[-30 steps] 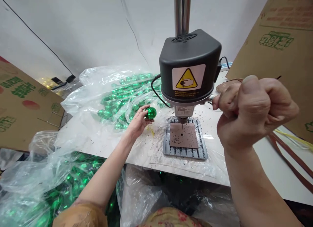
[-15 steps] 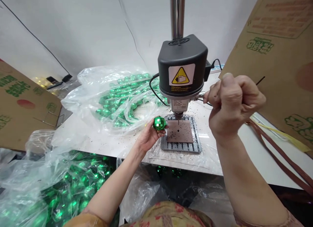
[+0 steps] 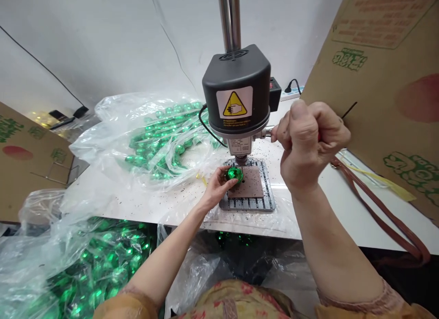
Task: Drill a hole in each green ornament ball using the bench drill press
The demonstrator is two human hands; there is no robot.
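Observation:
My left hand [image 3: 219,185] grips a shiny green faceted ball [image 3: 235,174] between thumb and fingers. The ball is over the left part of a brown board [image 3: 252,184], which lies on the slotted metal base [image 3: 268,202] of a small drill press [image 3: 238,88]. Just above and right of the ball is the drill chuck [image 3: 241,160]. On the right, my right hand [image 3: 310,143] is closed in a fist around the drill press's feed handle [image 3: 266,132]; the fingers hide most of the grip.
Clear plastic with strings of green balls [image 3: 154,145] lies left of the press. More green balls [image 3: 106,259] fill a bag below the table's front edge. Cardboard boxes [image 3: 384,104] stand at both sides. A brown strap [image 3: 377,207] lies at right; dark shavings litter the white table [image 3: 164,204].
My left hand has carried the green ball rightward from beside the board to over it, near the chuck. The right hand keeps its grip on the handle. The whole view has shifted slightly.

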